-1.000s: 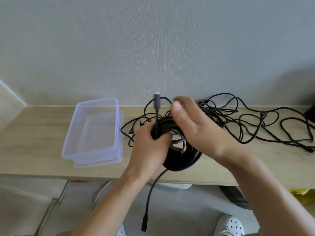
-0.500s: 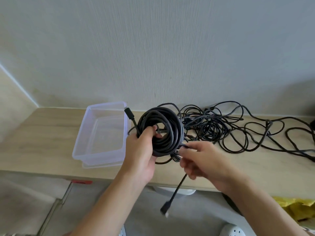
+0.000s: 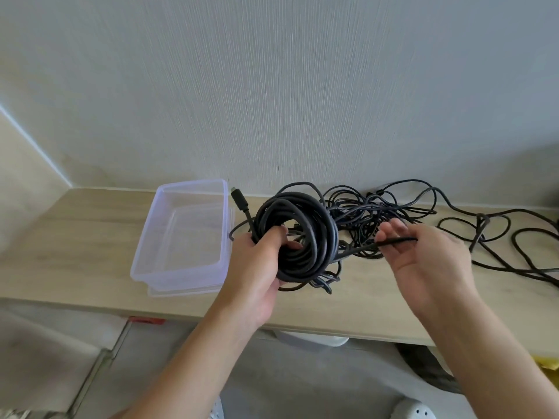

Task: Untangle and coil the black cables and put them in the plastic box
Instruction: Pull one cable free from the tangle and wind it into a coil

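Nearest me, above the counter's (image 3: 75, 246) front edge, I have the left hand (image 3: 260, 264) clenched round the near-left side of the thick coil of black cable (image 3: 311, 225), thumb hooked through its middle. The right hand (image 3: 429, 255) lightly pinches the coil's loose thin black tail (image 3: 396, 240), its other fingers slack. My worry is that nothing binds the loops, so a slackened left grip could let them spring apart. A tug on the tail could also drag it into the tangled heap of thin black cables (image 3: 390, 207) just behind, along the far edge. The coil stands tilted with its opening facing me, and the tail runs sideways along the counter's length. The stiff black plug end (image 3: 239, 200) juts up and away beside the far-right corner of the clear rectangular plastic box (image 3: 181, 234), whose long axis runs from front edge to far edge.
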Action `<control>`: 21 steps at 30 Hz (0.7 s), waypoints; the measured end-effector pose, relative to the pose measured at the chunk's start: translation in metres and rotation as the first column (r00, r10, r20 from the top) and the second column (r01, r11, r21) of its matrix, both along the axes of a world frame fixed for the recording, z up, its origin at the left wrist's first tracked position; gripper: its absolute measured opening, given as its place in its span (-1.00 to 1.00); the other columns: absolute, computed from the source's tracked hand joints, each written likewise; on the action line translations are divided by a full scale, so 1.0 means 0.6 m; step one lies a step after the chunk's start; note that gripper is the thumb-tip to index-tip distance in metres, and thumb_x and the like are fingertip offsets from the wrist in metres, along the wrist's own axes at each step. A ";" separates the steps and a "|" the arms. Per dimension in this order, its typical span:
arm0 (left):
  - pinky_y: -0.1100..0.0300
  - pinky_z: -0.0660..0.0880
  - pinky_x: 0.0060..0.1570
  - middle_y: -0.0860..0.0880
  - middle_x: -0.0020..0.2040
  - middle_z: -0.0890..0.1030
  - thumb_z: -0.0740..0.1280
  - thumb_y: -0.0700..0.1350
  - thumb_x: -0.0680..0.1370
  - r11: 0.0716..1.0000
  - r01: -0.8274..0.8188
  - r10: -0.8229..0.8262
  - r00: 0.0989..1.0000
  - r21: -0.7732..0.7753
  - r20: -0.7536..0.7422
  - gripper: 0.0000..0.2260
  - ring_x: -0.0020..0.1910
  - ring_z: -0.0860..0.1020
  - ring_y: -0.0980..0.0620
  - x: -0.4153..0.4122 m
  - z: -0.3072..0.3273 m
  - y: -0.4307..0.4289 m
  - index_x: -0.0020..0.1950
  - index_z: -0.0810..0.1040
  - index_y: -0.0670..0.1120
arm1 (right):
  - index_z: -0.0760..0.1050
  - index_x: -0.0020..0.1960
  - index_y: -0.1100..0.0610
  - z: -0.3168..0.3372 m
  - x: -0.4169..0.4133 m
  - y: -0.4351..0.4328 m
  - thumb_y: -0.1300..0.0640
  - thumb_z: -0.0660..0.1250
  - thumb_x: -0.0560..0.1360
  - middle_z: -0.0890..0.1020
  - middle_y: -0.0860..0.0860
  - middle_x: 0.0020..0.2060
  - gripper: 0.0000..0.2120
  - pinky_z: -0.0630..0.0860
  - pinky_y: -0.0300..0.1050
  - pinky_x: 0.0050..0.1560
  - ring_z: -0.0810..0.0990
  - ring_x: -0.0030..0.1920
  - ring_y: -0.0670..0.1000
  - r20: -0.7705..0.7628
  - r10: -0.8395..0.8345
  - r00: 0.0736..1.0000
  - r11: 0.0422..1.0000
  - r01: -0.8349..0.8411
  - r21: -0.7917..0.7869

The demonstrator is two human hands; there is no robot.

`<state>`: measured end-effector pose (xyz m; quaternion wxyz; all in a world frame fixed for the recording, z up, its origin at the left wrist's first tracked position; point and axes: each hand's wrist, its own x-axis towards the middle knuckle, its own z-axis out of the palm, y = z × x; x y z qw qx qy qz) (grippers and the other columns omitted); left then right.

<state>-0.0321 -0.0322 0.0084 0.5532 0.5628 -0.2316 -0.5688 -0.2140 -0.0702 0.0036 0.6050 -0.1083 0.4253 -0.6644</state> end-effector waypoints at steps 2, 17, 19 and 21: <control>0.05 0.54 -0.13 -0.10 -0.35 0.57 0.24 -0.30 0.57 1.000 0.022 -0.022 1.000 -0.001 0.007 -0.89 -0.29 0.55 -0.05 0.004 -0.002 0.001 -0.10 0.53 -0.21 | 0.26 0.35 0.29 0.001 -0.011 -0.004 0.47 0.09 0.55 0.48 0.26 0.04 -0.62 0.62 -0.08 -0.25 0.64 -0.34 0.08 -0.087 -0.094 0.992 0.995 0.096 0.023; 0.11 0.63 -0.28 -0.23 0.02 0.71 0.19 -0.28 0.61 0.998 -0.051 0.058 0.944 0.030 -0.325 -0.74 -0.12 0.71 -0.12 0.022 -0.010 -0.007 0.23 0.57 -0.28 | 0.56 -0.01 0.16 -0.008 0.027 0.023 0.17 0.11 0.68 0.48 0.05 -0.43 -0.74 0.10 -0.21 -0.52 0.21 -0.57 -0.07 -0.776 0.372 0.509 0.845 -0.531 0.058; 0.14 0.63 -0.29 -0.21 0.01 0.71 0.20 -0.27 0.60 1.000 -0.006 0.010 0.938 0.012 -0.346 -0.74 -0.14 0.71 -0.08 0.019 -0.009 -0.005 0.23 0.58 -0.27 | 0.59 -0.07 0.15 -0.018 0.042 0.029 0.18 0.17 0.65 0.49 0.05 -0.43 -0.75 0.16 -0.21 -0.54 0.25 -0.55 -0.07 -0.779 0.420 0.465 0.820 -0.563 0.106; 0.16 0.62 -0.31 -0.19 -0.04 0.71 0.20 -0.26 0.60 0.999 0.041 -0.040 0.935 -0.002 -0.352 -0.74 -0.16 0.70 -0.06 0.014 -0.008 -0.003 0.20 0.59 -0.27 | 0.58 -0.22 0.14 -0.023 0.055 0.035 0.20 0.20 0.64 0.48 0.05 -0.45 -0.69 0.19 -0.22 -0.53 0.27 -0.55 -0.07 -0.741 0.461 0.488 0.794 -0.599 0.100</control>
